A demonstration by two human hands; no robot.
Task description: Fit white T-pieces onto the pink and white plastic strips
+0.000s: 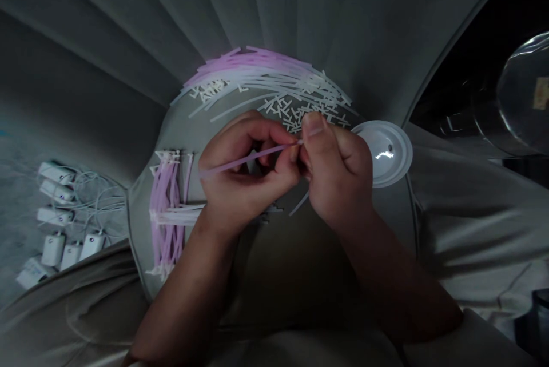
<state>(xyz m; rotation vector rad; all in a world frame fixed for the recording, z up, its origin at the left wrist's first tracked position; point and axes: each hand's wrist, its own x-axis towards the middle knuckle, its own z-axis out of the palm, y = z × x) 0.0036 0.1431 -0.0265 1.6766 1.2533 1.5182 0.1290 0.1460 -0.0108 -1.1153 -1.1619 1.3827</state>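
Note:
My left hand [242, 170] is closed around a thin pink tube [240, 164] that runs from its palm toward the right. My right hand [337, 170] pinches the tube's right end, with a small white piece at the fingertips too small to make out. Both hands hover over a round grey tray [283, 275]. Behind them lies a spread of loose pink and white tubes [261, 72] and a scatter of small white connectors [300, 110]. A bundle of pink tubes with white ends [167, 212] lies at the tray's left.
A round white lid [386, 152] rests at the tray's right edge. Several white chargers with cables [60, 218] lie on the floor at left. Grey curtain folds fill the back. A clear glass vessel [521, 98] stands at far right. Light cloth covers the lap around the tray.

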